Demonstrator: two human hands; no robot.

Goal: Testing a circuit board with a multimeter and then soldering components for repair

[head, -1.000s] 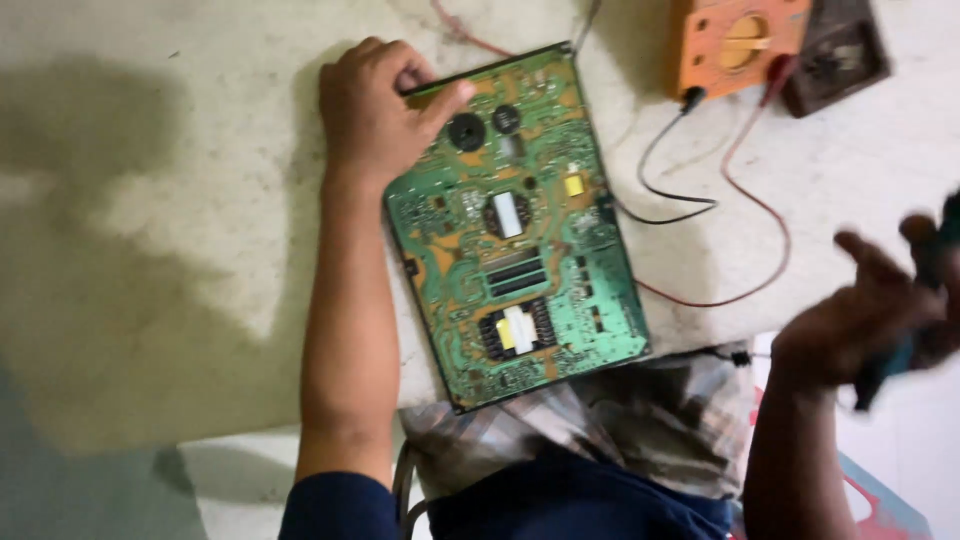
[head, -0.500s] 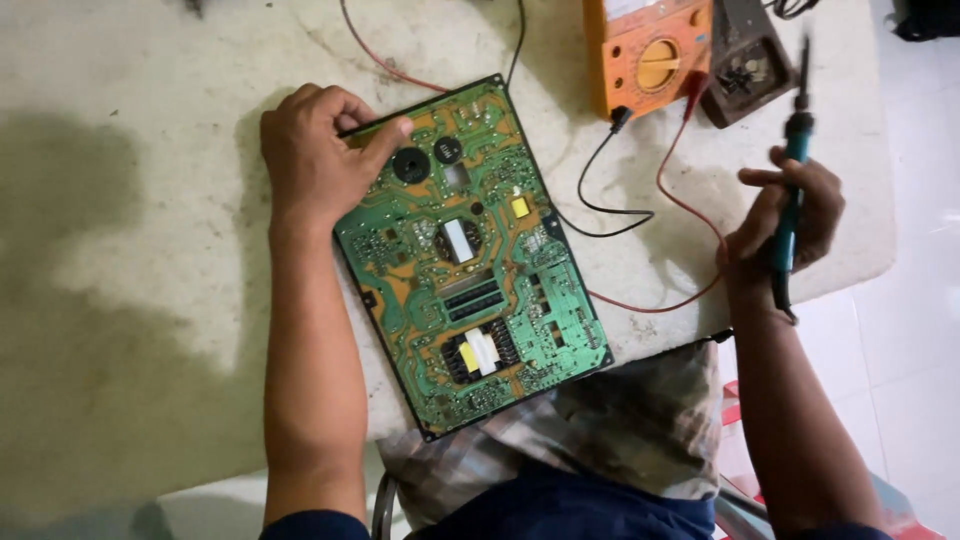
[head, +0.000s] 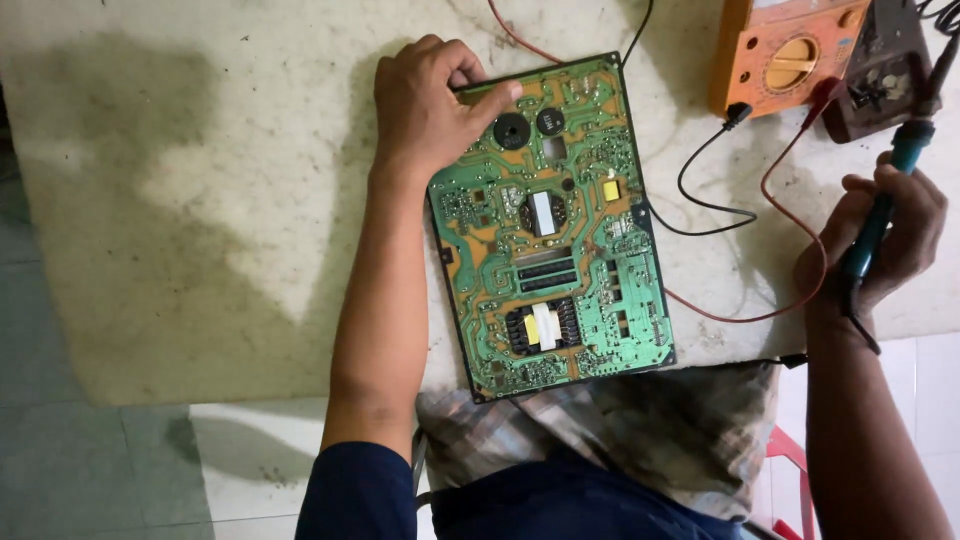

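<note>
A green circuit board (head: 548, 215) lies flat on the pale stone table (head: 200, 150), its lower end reaching the table's near edge and overhanging it slightly above the person's lap. The board sits tilted, its far end leaning toward the left. The left hand (head: 430, 100) rests on the board's far left corner, fingers curled over the far edge and thumb pressed onto the board face just beside a round black component (head: 511, 131); the hand grasps that corner.

The right hand (head: 885, 240) is over the table's right edge, well apart from the board. It is closed round the blue-green handle of a soldering iron (head: 885, 210), held nearly upright with the tip end toward the far right corner. The iron touches nothing on the board.

At the far right corner stands an orange multimeter (head: 785, 50) with a round dial. Just beside it, to the right, sits a dark brown stand (head: 880, 85). A black lead (head: 705, 190) and a red lead (head: 790, 270) trail from the meter across the table between board and right hand.
</note>
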